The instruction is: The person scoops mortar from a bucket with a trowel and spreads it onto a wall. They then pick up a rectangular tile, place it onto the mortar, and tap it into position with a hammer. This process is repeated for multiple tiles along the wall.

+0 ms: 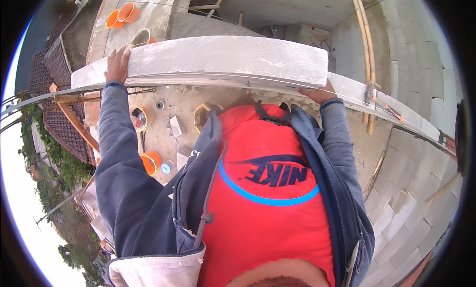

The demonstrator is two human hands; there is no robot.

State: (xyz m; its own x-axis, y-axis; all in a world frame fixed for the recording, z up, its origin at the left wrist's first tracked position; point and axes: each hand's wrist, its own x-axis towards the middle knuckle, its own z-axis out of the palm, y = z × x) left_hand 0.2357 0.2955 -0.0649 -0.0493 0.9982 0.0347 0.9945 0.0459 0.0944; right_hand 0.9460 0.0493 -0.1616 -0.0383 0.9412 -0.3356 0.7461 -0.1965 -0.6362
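A long pale grey-white block point(225, 56) lies crosswise in front of me along the top of a narrow block wall point(399, 112). My left hand point(117, 67) grips it near its left part, fingers curled over the face and upper edge. My right hand point(316, 92) holds it from below at the right end, fingertips partly hidden under it. A thin taut string point(358, 103) runs along the wall just below the block. My forearms are in grey-blue sleeves, and my red shirt fills the lower middle.
Orange buckets point(128, 12) stand on a concrete ledge beyond, others point(148, 162) below on the near side. Bamboo poles point(368, 39) cross the wall at right, beside an orange-handled tool point(394, 113). Rebar point(29, 103) juts at left; tiled roofs point(67, 133) lie beyond. A block wall point(411, 178) rises at right.
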